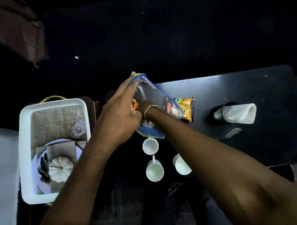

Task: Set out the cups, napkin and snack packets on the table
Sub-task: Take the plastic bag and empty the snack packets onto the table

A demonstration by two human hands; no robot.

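A clear zip bag with a blue rim [154,94] stands open at the left end of the dark table [249,141]. My left hand [122,112] holds the bag's mouth at its upper edge. My right hand [144,107] is reached inside the bag up to the wrist, and its fingers are hidden. An orange packet [134,105] shows inside. A yellow snack packet [186,108] lies on the table beside the bag. Three white cups [150,145] [154,170] [181,164] sit near the front. A white napkin [239,113] sticks out of a black mesh holder [219,113].
A white tray [26,153] at the left holds a burlap mat, a plate, a small white pumpkin [60,168] and a glass [79,129]. The room around is dark. The table's right half lies bare beyond the napkin holder.
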